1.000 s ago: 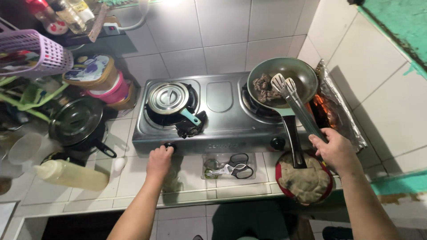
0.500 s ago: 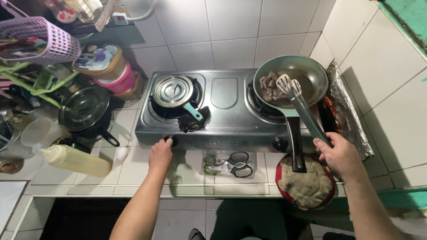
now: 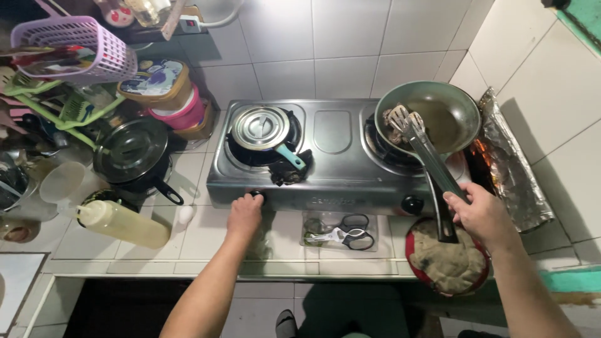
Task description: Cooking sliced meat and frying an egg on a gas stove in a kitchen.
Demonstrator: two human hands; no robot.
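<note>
On the stove (image 3: 338, 181), a lidded pot (image 3: 261, 130) sits left, a pan (image 3: 438, 116) right; scissors (image 3: 343, 233) lie in front.

Grey-green pan (image 3: 438, 112), lilac basket (image 3: 87, 47)

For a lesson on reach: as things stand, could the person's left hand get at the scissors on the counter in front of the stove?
Probably yes. The left hand rests at the stove's left knob, and the scissors lie close to its right on bare tiles, with nothing between them.
</note>
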